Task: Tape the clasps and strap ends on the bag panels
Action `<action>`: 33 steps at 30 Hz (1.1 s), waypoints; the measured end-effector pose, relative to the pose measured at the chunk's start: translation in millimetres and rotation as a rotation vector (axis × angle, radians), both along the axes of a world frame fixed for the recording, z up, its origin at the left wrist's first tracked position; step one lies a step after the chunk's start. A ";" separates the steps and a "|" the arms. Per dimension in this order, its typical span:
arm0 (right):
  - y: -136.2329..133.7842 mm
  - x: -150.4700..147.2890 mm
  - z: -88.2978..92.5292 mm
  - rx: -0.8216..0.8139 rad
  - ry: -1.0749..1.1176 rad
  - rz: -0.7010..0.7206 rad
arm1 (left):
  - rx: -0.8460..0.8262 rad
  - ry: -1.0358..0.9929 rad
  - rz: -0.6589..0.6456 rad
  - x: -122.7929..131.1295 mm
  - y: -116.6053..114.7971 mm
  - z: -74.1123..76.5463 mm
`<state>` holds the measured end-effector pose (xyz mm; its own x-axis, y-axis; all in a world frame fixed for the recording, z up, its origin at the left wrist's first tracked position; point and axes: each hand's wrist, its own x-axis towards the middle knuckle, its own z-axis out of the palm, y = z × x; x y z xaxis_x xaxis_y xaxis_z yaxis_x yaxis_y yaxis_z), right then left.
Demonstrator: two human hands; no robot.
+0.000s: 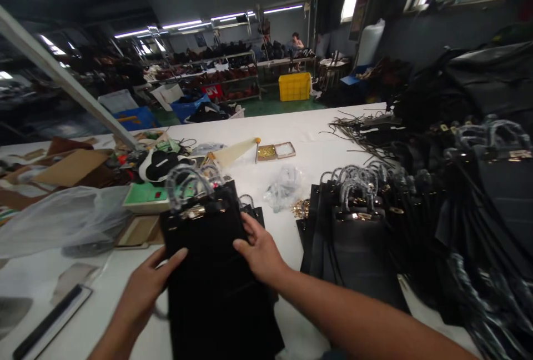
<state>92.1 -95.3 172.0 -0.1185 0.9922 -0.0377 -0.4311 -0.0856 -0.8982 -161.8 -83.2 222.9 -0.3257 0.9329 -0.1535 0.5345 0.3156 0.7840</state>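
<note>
A bare left hand (154, 279) and a bare right hand (262, 254) pinch a black rectangular bag with clear-wrapped handles and a gold-toned clasp (212, 282) by its opposite sides, thumbs on the front, above the near part of a white flat surface (308, 129). The grip lies along the sides only, so the bag could tip or slide if either thumb eased. Its handles could snag on those of the partly hidden black bag (257, 214) just behind. A swing to the right could scatter the loose gold-toned metal pieces (301, 208) or knock the crowded black bags with clear-wrapped handles (364, 254) toward the surface's right edge.

By count: two hands, one bag between them, at least one behind it. Toward the far edge lie one shallow two-compartment box (275, 151), gold-coloured bits in its left half, and one yellow-ended stick-like tool (257, 150); nearer sits one crumpled clear plastic bag (285, 188). Beyond the far edge stands one yellow plastic crate (295, 86). The crowded bags and metal pieces overlap too much to number.
</note>
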 end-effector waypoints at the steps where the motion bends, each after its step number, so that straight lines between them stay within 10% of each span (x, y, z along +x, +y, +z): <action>1: 7.7 6.4 -24.9 -0.078 -0.095 -0.004 | -0.053 0.064 0.011 1.4 14.7 -16.7; 5: -1.4 60.9 -114.1 -0.299 -0.595 0.039 | -0.140 0.200 0.044 1.0 37.2 -79.6; 8: -31.5 102.3 -134.8 -0.276 -0.667 0.025 | -0.081 0.026 -0.002 19.0 21.6 -92.6; 14: -58.3 119.1 -55.6 -0.187 -0.371 0.027 | -0.007 -0.303 -0.389 118.3 -14.2 -42.4; 20: -64.0 144.5 13.8 -0.131 -0.295 -0.100 | 0.194 -0.196 -0.636 202.3 -47.4 -7.4; 33: -77.8 223.2 11.8 -0.066 -0.166 -0.204 | 0.305 0.053 -0.871 305.7 -77.7 5.3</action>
